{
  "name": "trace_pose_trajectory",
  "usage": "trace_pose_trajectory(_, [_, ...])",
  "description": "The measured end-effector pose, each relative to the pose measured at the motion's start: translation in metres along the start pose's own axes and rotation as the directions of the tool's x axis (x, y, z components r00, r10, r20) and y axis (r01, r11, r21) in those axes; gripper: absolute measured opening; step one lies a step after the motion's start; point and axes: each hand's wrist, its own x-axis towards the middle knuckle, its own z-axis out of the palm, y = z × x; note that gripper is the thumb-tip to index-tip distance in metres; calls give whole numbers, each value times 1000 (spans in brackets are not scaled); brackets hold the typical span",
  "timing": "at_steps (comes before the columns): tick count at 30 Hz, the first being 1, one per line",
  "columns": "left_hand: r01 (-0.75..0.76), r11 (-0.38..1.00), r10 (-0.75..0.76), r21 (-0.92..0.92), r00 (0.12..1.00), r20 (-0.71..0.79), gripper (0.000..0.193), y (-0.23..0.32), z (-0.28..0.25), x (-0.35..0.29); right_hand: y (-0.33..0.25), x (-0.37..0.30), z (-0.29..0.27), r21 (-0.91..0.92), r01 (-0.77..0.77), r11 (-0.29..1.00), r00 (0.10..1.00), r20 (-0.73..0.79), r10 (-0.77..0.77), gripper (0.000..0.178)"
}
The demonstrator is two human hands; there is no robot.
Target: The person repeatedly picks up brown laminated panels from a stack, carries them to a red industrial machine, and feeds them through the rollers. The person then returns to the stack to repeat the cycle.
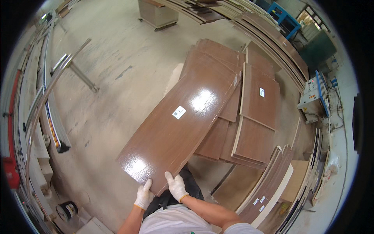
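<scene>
A long, glossy brown wood panel (163, 128) with a small white label stretches away from my body at a slant. My left hand (144, 195), in a white knit glove, grips its near edge with the thumb on top. Close beside it, my gloved right hand (176, 186) holds the same panel near its right corner, thumb on top as well. The fingers of both hands are hidden under the board. The panel's far end lies over a stack of similar brown panels (212, 142).
Another stack of labelled panels (259, 97) lies to the right. More boards (269, 183) lean at the lower right, near a wall-side control box (313, 95). A rail-like machine (50, 117) runs along the left. A black bucket (67, 210) stands at the lower left; a wheeled cart (157, 15) is far off.
</scene>
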Motion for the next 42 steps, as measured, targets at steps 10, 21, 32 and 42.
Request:
trace_pose_trajectory(10, [101, 995, -86, -4, 822, -564, 56, -15, -123, -162, -194, 125, -140, -809, 536, 242, 546, 114, -830, 21])
trace_pose_trajectory(21, [41, 996, -78, -74, 773, -630, 43, 116, -212, -215, -257, 225, -253, -615, 136, 777, 981, -25, -191, 84])
trace_pose_trajectory(32, [-981, 67, 143, -184, 192, -971, 40, 87, -462, -283, -305, -81, 108, -90, 297, 951, 946, 166, -280, 81])
trace_pose_trajectory(42, [-984, 126, -126, -126, 110, -986, 47, 62, -816, -332, -325, -261, 459, 50, 231, 972, 888, 396, -232, 62])
